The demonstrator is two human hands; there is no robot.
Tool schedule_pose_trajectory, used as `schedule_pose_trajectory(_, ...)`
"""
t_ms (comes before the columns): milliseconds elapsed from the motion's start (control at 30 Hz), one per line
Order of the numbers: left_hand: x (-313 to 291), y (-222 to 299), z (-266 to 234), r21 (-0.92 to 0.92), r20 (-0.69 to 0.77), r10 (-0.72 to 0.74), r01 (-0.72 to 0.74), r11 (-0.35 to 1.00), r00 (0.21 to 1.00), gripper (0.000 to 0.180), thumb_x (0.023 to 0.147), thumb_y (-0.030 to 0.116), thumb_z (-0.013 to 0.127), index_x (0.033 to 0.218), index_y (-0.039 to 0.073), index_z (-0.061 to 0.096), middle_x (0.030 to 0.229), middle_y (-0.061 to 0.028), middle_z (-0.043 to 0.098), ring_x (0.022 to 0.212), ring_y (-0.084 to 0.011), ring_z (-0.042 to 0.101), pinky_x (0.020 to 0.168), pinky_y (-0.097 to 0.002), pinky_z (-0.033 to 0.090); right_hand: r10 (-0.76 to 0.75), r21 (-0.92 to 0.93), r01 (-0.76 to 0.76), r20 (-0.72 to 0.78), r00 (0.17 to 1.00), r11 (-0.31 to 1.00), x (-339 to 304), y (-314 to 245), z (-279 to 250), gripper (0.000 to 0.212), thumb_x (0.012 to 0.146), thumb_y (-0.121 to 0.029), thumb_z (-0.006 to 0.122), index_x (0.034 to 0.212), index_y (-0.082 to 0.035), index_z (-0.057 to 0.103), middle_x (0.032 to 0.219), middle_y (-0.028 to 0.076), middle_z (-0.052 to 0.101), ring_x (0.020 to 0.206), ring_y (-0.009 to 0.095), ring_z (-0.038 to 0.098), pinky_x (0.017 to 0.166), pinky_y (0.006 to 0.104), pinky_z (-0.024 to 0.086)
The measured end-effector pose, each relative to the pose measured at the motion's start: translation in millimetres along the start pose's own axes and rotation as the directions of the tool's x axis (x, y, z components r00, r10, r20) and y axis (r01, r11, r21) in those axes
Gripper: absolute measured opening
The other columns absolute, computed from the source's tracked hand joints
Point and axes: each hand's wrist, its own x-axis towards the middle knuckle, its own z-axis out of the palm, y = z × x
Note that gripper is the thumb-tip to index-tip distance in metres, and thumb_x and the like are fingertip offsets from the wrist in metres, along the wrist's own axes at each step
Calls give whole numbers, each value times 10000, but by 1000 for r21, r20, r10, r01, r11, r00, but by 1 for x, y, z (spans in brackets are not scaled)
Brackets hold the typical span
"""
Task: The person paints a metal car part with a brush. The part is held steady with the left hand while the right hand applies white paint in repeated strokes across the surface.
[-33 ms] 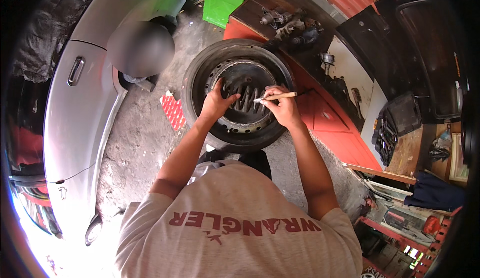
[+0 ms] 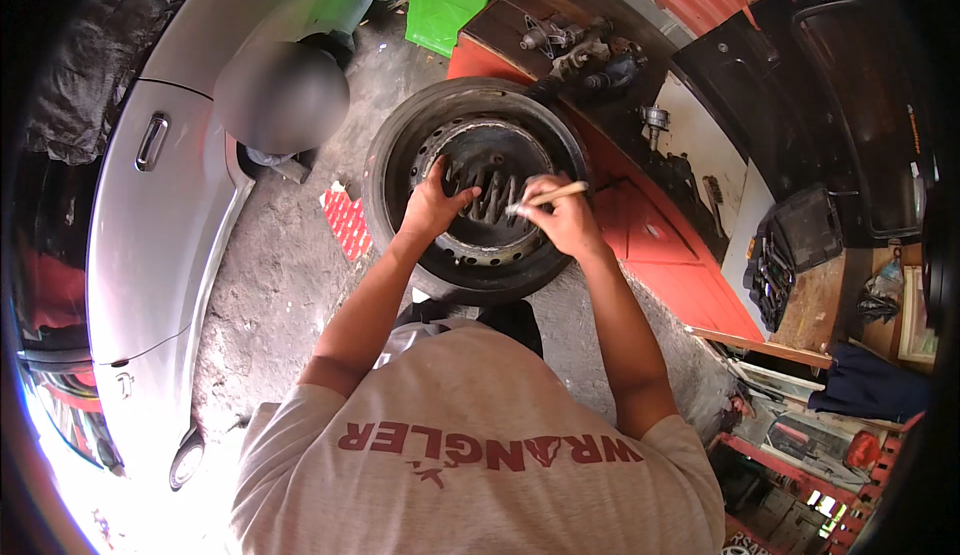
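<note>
Our left grip (image 2: pixel 430 210) clamps one end of a dark coil spring (image 2: pixel 490 198); our right grip (image 2: pixel 566 221) closes around a wooden-handled tool (image 2: pixel 558 193), its pale tip beside the coils, contact unclear. The spring lies across the middle of a tyred wheel (image 2: pixel 392 140). We judge it heavy, stiff and perhaps greasy, best held by its end turns. Beyond, metal parts (image 2: pixel 585 55) sit on a red-sided counter (image 2: pixel 650 230); a silver car (image 2: pixel 145 245) stands left.
</note>
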Motion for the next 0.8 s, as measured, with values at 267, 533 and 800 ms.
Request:
schedule_pose_trajectory(267,5,0,1,-10,-26,6,-6,1000,1000,967,779,494,817,1459,-51,399,1231,-312,635,1188,-406,621,988,-437,500,-260,-279,182,-276,925,943,9,8,7,185,810,-125,778,908,-53,639,938,62,667,1034,258,650,997,470,425)
schedule_pose_trajectory(533,2,-6,2,-18,-46,43,-44,999,998,981,750,488,842,1458,-34,407,1225,-304,642,1183,-403,624,995,-431,501,-39,-55,26,-266,963,998,26,8,0,162,805,-95,759,903,-44,640,910,121,662,915,351,619,832,434,481)
schedule_pose_trajectory(800,-9,-5,-2,-29,-50,59,-61,998,997,985,731,458,863,1461,-20,406,1244,-301,633,1191,-403,619,1009,-433,497,93,37,-91,-55,994,995,42,5,-13,189,836,-104,749,965,-27,636,923,141,688,930,298,678,839,392,507)
